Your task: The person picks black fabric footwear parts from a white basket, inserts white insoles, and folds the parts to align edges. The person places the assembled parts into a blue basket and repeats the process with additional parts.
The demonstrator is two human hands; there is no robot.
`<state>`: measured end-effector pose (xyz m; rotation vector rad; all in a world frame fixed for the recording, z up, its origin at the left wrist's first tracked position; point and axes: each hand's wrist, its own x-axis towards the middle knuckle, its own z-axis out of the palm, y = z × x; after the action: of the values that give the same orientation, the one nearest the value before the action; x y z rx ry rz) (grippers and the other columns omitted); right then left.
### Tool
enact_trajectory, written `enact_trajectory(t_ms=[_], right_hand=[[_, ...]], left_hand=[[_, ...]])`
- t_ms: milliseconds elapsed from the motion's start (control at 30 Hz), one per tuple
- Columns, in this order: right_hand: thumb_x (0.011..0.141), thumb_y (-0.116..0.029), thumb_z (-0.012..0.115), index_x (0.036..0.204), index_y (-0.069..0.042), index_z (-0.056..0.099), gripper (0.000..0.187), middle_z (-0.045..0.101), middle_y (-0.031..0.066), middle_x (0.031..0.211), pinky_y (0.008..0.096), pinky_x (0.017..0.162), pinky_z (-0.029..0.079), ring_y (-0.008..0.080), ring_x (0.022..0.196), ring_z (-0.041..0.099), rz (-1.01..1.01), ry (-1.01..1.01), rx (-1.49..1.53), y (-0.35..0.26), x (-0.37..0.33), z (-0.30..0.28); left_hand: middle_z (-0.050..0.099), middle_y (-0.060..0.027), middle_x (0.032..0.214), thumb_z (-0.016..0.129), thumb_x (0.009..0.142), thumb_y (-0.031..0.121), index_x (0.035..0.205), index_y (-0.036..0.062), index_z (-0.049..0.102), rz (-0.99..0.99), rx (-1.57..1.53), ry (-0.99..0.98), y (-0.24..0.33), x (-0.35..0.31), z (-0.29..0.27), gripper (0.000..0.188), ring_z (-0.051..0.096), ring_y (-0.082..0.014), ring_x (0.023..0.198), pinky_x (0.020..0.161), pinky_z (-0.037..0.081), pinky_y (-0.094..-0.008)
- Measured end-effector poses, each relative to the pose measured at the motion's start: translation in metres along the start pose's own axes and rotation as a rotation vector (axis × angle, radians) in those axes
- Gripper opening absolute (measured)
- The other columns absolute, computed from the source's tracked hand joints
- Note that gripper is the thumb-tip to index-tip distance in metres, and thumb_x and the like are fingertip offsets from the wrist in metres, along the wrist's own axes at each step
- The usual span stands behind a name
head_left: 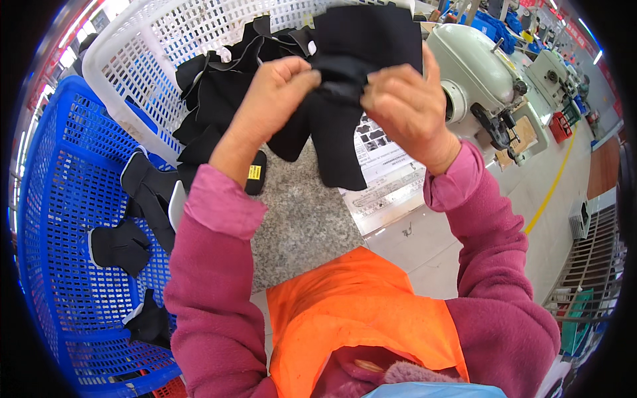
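Observation:
Both my hands are raised over the table, gripping one black fabric piece (pixel 335 142) between them. My left hand (pixel 282 86) pinches its left side with thumb and forefinger. My right hand (pixel 405 99) is closed on its right side and slightly smeared by motion. The cloth hangs down from my fingers in a rounded flap, and its upper part spreads beyond my hands. Behind my left hand lies a heap of similar black cut pieces (pixel 219 93), piled in and over the edge of a white plastic basket (pixel 133 60).
A blue plastic basket (pixel 73 305) at my left holds several black pieces (pixel 119 247). Printed sheets (pixel 381 156) lie on the speckled tabletop (pixel 292 212). To the right stands a pale green sewing machine (pixel 474 63). A small black object with a yellow label (pixel 254 172) sits near my left wrist.

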<state>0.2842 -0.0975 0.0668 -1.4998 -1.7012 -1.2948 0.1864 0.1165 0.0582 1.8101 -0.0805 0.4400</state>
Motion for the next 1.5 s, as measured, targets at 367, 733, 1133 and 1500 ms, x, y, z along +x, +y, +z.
enact_trajectory(t_ms=[367,733,1133,1500], right_hand=[[0.06,-0.002,0.081,0.074,-0.013,0.062,0.026,0.063,-0.0039,0.077,0.0359,0.078,0.041,0.0159,0.077,0.062,0.339,-0.046,0.253,-0.023,-0.042,0.035],[0.063,-0.005,0.082,0.073,-0.016,0.061,0.025,0.064,-0.0053,0.079,0.059,0.105,0.031,0.0131,0.082,0.064,0.253,-0.054,0.099,-0.012,-0.022,0.02],[0.062,0.006,0.076,0.081,-0.013,0.062,0.029,0.069,-0.0024,0.082,0.0579,0.107,0.03,0.0164,0.079,0.067,0.423,0.09,0.184,-0.018,-0.05,0.032],[0.07,0.003,0.073,0.103,-0.007,0.054,0.04,0.068,0.0053,0.081,0.0358,0.082,0.052,0.0252,0.077,0.069,0.908,0.018,0.559,-0.043,-0.061,0.045]], left_hand=[[0.069,-0.0031,0.08,0.064,0.087,0.014,0.086,0.0017,0.069,-0.404,-0.671,0.067,-0.041,0.0,0.023,0.013,0.064,-0.0097,0.066,0.061,0.052,-0.0219],[0.06,-0.0004,0.069,0.058,0.082,0.01,0.07,0.0016,0.065,-0.133,-0.524,0.159,-0.019,0.008,0.013,0.016,0.056,-0.0084,0.061,0.057,0.046,-0.0253],[0.068,-0.005,0.085,0.059,0.086,0.013,0.087,0.0019,0.068,-0.249,-0.89,0.132,-0.042,-0.01,0.025,0.014,0.066,-0.0146,0.074,0.071,0.055,-0.0284],[0.07,-0.0009,0.093,0.06,0.095,0.016,0.097,0.0044,0.07,-0.224,-0.905,0.182,-0.058,-0.027,0.037,0.015,0.066,-0.0085,0.081,0.075,0.054,-0.0237]])
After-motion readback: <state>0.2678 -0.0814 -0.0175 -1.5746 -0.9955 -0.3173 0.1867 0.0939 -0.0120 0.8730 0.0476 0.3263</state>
